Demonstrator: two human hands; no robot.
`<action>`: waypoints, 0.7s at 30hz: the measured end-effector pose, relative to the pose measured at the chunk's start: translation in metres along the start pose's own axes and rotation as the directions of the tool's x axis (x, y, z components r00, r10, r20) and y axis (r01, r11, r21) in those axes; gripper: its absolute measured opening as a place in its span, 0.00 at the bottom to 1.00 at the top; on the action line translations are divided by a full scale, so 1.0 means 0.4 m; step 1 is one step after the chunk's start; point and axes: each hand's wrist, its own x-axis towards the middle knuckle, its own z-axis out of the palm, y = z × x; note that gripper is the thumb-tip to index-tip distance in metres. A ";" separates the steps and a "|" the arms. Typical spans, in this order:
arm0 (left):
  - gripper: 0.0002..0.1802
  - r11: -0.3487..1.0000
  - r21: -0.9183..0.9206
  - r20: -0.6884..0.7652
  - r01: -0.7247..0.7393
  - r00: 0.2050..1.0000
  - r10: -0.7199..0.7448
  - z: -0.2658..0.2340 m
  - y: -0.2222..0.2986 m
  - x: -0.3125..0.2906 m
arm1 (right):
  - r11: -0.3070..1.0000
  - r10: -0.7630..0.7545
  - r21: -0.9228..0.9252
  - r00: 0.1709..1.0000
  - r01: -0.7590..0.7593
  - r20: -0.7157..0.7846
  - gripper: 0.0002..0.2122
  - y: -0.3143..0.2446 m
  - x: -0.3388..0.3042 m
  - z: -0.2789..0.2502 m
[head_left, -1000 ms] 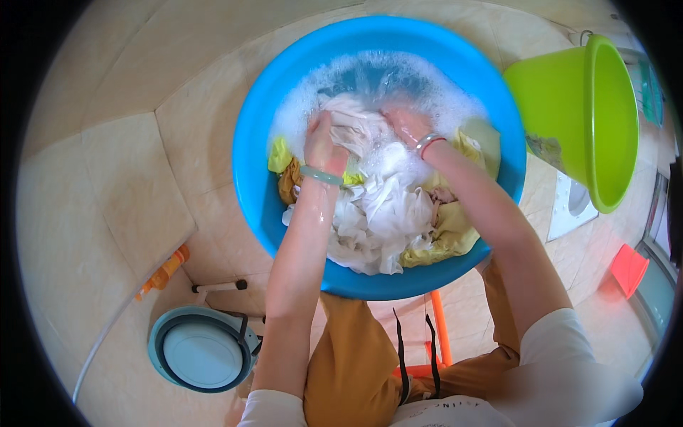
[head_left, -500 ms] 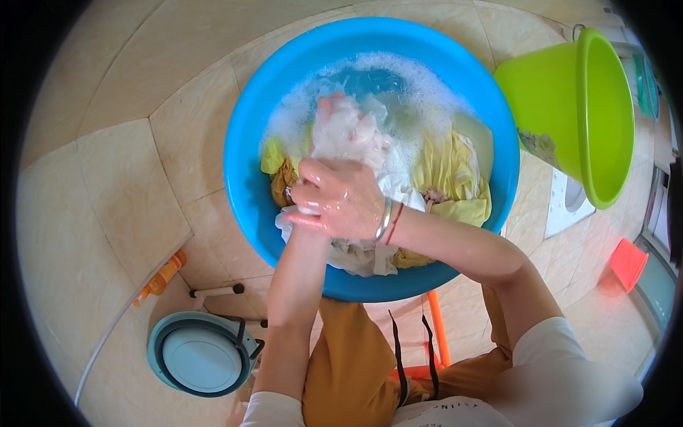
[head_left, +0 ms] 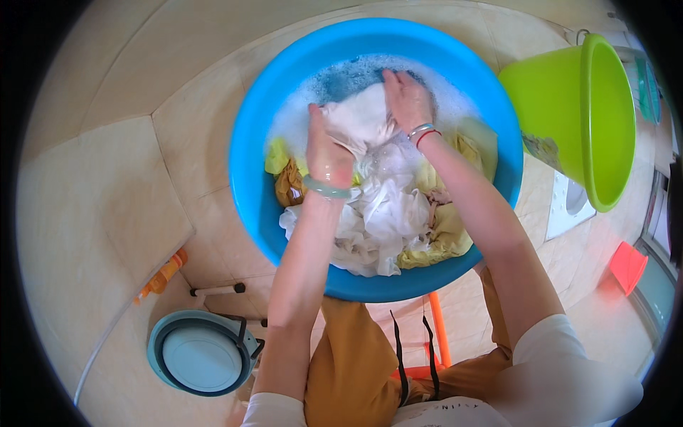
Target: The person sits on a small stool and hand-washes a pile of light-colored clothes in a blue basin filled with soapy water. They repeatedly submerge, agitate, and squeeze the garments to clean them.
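Observation:
A large blue basin [head_left: 245, 167] holds foamy water and wet clothes. Over the suds, a white cloth [head_left: 359, 117] is stretched between my two hands. My left hand [head_left: 329, 153] grips its left side, thumb up, with a pale green bangle at the wrist. At the cloth's right edge is my right hand [head_left: 409, 103], fingers bent around the fabric and partly hidden. Nearer to me lies a crumpled white garment [head_left: 391, 213]. Yellow clothes [head_left: 452, 231] lie along the right side, while a brown cloth [head_left: 290, 183] sits by the left wall.
A lime-green bucket [head_left: 555, 107] stands right of the basin, near a white floor fixture [head_left: 569, 203]. At lower left are a grey-blue basin [head_left: 203, 359] and an orange bottle [head_left: 163, 274]. A red plastic piece [head_left: 628, 267] is at far right. An orange stool leg [head_left: 439, 327] shows below the basin.
My hands were together, the right one over the left wrist, with bunched white cloth. Now they are apart; the right has moved up and away, and the cloth is spread between them.

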 end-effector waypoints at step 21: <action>0.29 0.939 0.010 0.251 0.343 0.909 -0.334 0.031 0.006 -0.036 | 0.634 -0.773 0.239 0.612 0.735 0.168 0.09 -0.241 -0.321 -0.065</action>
